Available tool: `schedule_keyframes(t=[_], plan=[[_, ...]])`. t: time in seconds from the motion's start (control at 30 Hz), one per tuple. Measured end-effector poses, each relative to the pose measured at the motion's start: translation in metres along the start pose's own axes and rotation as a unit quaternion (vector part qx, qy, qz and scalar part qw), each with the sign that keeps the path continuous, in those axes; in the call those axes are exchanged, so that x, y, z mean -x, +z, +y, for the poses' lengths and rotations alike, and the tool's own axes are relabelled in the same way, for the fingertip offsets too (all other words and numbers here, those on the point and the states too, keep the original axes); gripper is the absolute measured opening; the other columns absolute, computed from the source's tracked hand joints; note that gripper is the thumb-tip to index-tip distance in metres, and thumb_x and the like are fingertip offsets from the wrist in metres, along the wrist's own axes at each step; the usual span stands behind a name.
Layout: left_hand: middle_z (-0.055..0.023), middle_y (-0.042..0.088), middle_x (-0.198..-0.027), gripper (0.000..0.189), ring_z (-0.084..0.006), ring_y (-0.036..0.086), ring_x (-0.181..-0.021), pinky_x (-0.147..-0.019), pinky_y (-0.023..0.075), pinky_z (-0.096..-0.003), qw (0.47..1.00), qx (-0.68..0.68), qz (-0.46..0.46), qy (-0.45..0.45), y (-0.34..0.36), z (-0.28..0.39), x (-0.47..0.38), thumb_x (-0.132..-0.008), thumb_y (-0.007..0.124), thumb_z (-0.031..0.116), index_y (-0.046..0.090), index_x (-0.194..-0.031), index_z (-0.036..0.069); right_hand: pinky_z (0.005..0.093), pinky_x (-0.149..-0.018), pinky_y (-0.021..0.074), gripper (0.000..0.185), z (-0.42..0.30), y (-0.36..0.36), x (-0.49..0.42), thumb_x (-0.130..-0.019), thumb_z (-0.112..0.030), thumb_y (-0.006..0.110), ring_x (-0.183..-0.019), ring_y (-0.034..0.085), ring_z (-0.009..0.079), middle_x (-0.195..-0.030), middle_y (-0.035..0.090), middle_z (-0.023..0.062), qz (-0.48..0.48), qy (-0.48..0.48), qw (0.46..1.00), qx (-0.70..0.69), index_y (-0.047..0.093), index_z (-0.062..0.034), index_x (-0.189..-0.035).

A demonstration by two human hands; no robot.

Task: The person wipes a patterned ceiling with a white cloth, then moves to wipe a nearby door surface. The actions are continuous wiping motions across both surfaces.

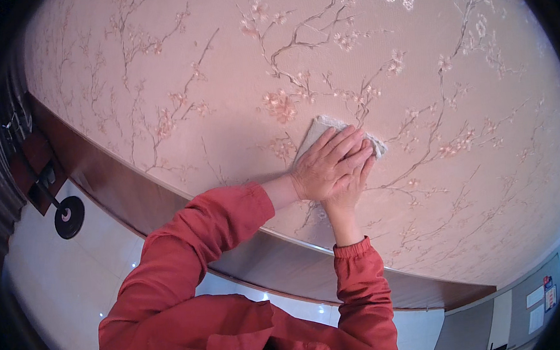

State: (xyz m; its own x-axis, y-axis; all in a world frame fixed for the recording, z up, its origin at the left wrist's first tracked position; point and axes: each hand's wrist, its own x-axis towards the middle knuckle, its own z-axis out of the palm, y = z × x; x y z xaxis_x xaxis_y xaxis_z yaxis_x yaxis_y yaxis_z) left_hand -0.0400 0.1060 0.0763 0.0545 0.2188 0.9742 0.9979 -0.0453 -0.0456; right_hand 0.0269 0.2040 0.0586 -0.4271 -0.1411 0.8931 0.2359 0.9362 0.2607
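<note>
A folded pale cloth (pixel 312 133) lies flat against a pink wall covered in blossom-branch wallpaper (pixel 236 81). My left hand (pixel 325 165) presses on the cloth from above, its fingers stretched towards the upper right. Beneath it, partly hidden, my right hand (pixel 355 185) also bears on the cloth, with its fingertips near the cloth's right edge. The two hands overlap and touch. Both arms wear red sleeves. The left hand hides much of the cloth's middle.
Brown wood panelling (pixel 117 185) runs along the wall's lower edge above a pale glossy floor (pixel 45 271). At the left stand a round black disc on a bar (pixel 69 217) and a dark curtain (pixel 0 168). A grey door (pixel 519 314) bearing papers is at the lower right.
</note>
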Motion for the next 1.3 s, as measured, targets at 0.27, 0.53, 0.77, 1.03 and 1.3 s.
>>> schedule_keyframes(t=[0.27,0.53,0.77,1.03,1.3], plan=[[-0.0165,0.038,-0.145,0.052,-0.0336,0.032,-0.139,-0.114,0.0203,-0.0508,0.999,-0.026,0.040,0.011,-0.011,-0.007,-0.053,-0.084,0.058,0.025,0.051,-0.135,0.016,0.0506,-0.116,0.0141,0.063,0.012,-0.023,-0.060,-0.093,-0.028,0.046,-0.144,0.021,0.0336,-0.155,0.026,0.0157,0.000,-0.023,0.999,-0.042,0.030,-0.0035,-0.148],[-0.0164,0.040,-0.143,0.051,-0.0305,0.036,-0.136,-0.112,0.0254,-0.0513,0.986,-0.040,0.114,0.118,-0.042,-0.048,-0.189,-0.082,0.061,0.025,0.053,-0.131,0.017,0.0505,-0.116,0.0122,0.062,0.042,-0.051,-0.197,-0.092,-0.030,0.045,-0.144,0.020,0.0362,-0.155,0.025,0.0178,0.108,-0.115,0.986,0.056,0.032,-0.0040,-0.147],[-0.0200,0.042,-0.142,0.057,-0.0334,0.037,-0.135,-0.113,0.0264,-0.0479,0.982,-0.101,0.102,0.121,-0.046,-0.048,-0.181,-0.087,0.057,0.028,0.044,-0.139,0.010,0.0534,-0.115,0.0111,0.071,0.032,-0.047,-0.189,-0.090,-0.036,0.048,-0.143,0.020,0.0400,-0.154,0.024,0.0200,0.119,-0.085,0.989,0.024,0.027,-0.0019,-0.148],[-0.0106,0.043,-0.143,0.052,-0.0288,0.035,-0.137,-0.113,0.0244,-0.0466,0.994,-0.040,-0.010,0.102,-0.018,-0.022,-0.093,-0.084,0.058,0.021,0.051,-0.134,0.007,0.0522,-0.116,0.0079,0.069,0.021,-0.035,-0.091,-0.093,-0.036,0.045,-0.145,0.013,0.0387,-0.157,0.018,0.0196,-0.013,-0.019,0.998,0.061,0.023,-0.0038,-0.150],[-0.0108,0.037,-0.145,0.057,-0.0307,0.031,-0.138,-0.115,0.0229,-0.0464,0.983,0.050,-0.102,0.147,0.027,0.019,-0.071,-0.087,0.058,0.019,0.043,-0.141,0.007,0.0506,-0.117,0.0040,0.068,0.072,-0.060,-0.038,-0.096,-0.036,0.042,-0.147,0.009,0.0376,-0.158,0.013,0.0218,-0.023,0.093,0.985,0.144,0.020,-0.0046,-0.151]])
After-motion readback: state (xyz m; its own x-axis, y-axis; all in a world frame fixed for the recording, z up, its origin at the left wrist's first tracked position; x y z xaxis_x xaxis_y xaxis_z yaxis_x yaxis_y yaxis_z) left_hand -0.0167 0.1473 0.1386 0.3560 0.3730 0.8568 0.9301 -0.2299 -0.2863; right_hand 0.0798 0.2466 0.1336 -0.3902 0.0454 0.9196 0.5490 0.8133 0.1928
